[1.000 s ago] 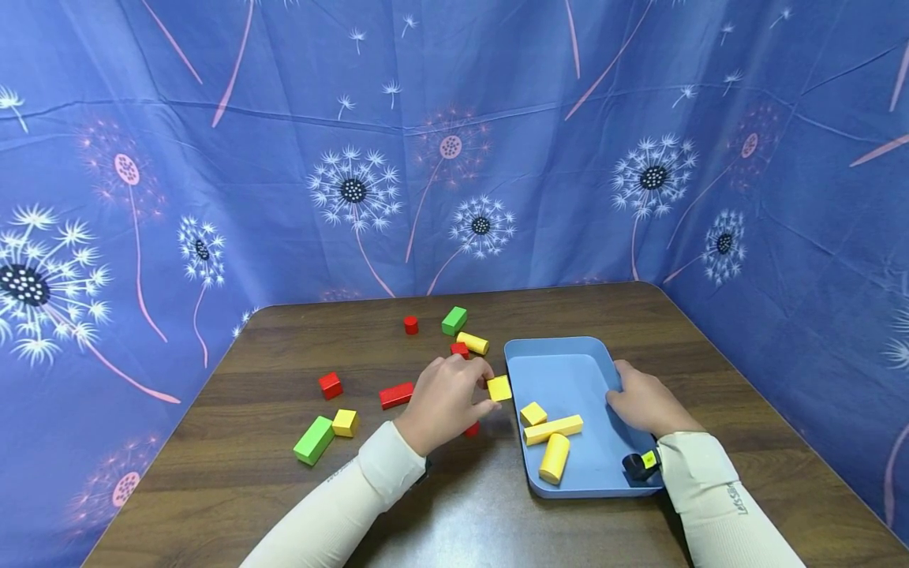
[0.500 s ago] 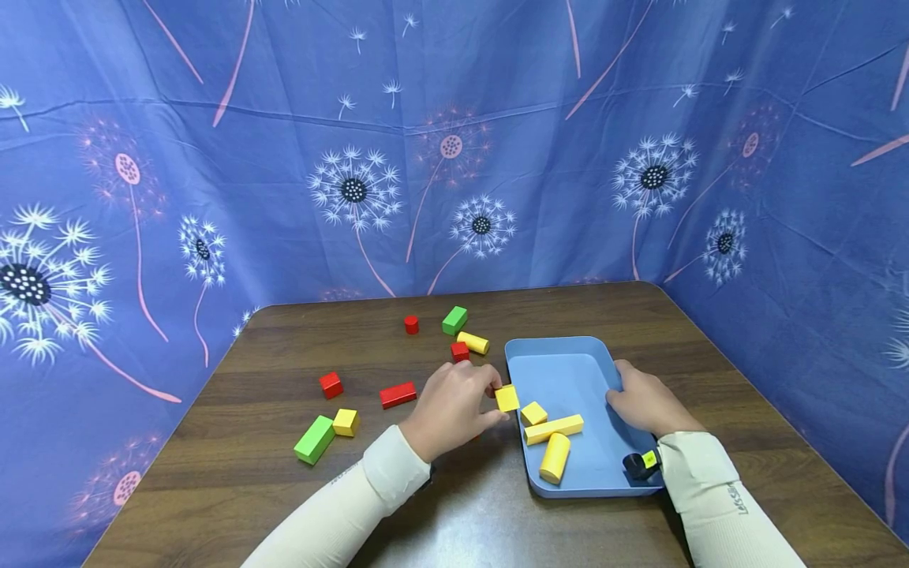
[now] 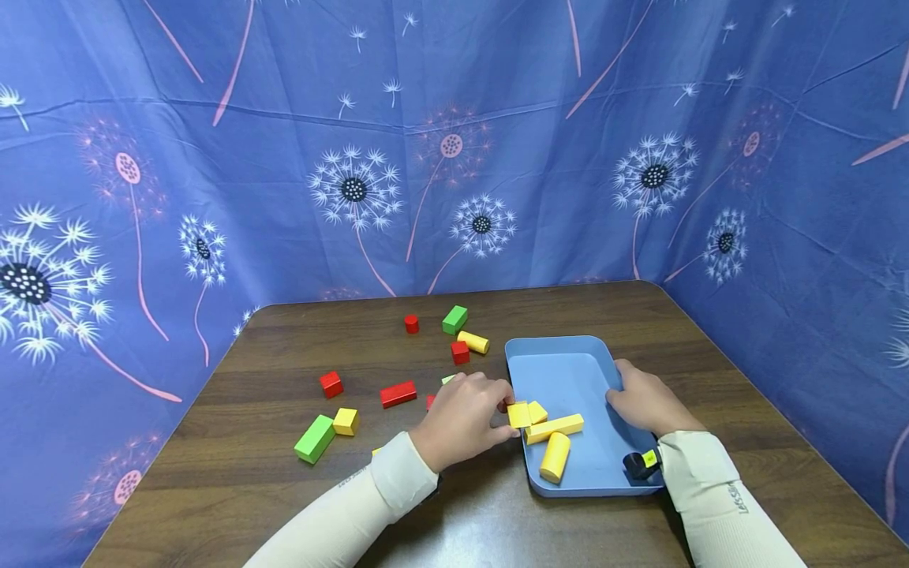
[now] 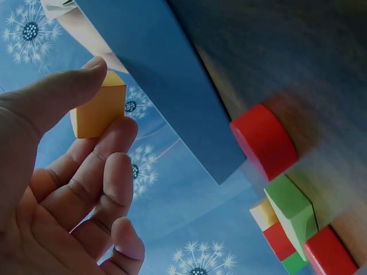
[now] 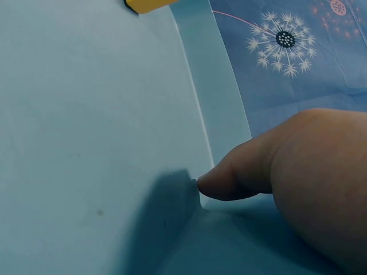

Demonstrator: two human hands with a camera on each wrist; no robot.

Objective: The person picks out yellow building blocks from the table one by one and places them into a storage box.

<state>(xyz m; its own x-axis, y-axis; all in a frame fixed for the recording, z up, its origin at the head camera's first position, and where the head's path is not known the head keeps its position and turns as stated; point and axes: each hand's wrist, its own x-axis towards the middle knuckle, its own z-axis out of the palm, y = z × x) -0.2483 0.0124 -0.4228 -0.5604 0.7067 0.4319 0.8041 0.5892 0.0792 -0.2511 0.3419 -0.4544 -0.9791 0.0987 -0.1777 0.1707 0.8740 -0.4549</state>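
Note:
My left hand (image 3: pixel 465 418) pinches a yellow cube (image 3: pixel 518 415) between thumb and fingers at the left rim of the blue tray (image 3: pixel 561 375). In the left wrist view, that cube (image 4: pixel 102 110) sits between the thumb and a fingertip, with the tray wall (image 4: pixel 166 86) beyond. Inside the tray, close to the held cube, lie another yellow cube (image 3: pixel 538 412), a yellow bar (image 3: pixel 555 428) and a yellow cylinder (image 3: pixel 555 457). My right hand (image 3: pixel 649 401) grips the tray's right rim. Its thumb (image 5: pixel 235 172) reaches over the inner wall in the right wrist view; the other fingers are hidden.
Left on the brown table (image 3: pixel 248 442) are a green block (image 3: pixel 314 440), a yellow cube (image 3: pixel 346 422) and red blocks (image 3: pixel 331 385) (image 3: pixel 398 394). Farther back lie a red cylinder (image 3: pixel 411 324), green block (image 3: pixel 454 319), yellow cylinder (image 3: pixel 473 342) and red cube (image 3: pixel 460 352). My left hand partly covers others.
My left hand has carried the yellow cube right and toward me, from beside the tray to its left rim. The right hand and tray stay where they were.

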